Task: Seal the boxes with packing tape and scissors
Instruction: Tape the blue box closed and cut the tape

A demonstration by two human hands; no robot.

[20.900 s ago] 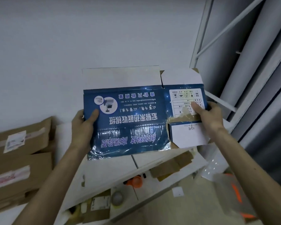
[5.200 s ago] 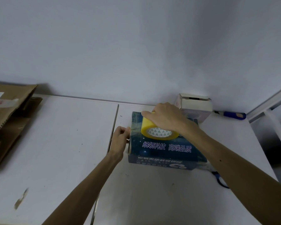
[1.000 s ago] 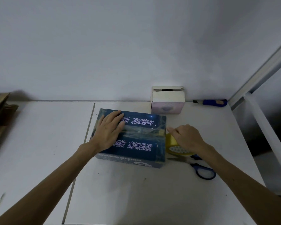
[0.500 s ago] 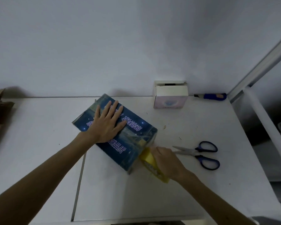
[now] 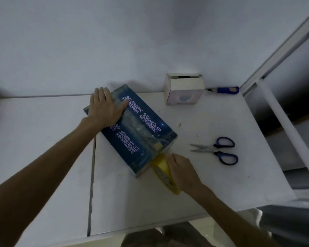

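Left hand [image 5: 105, 107]: lying flat, fingers straight, on far end of box [image 5: 132, 129].
Right hand [image 5: 181, 172]: gripping tape [image 5: 163, 172] at box's near end.
Scissors [image 5: 216, 150]: lying right.

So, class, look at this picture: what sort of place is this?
Probably a small packing workspace: a blue box on a white table being taped from a yellow tape roll, with scissors and a utility knife lying nearby.
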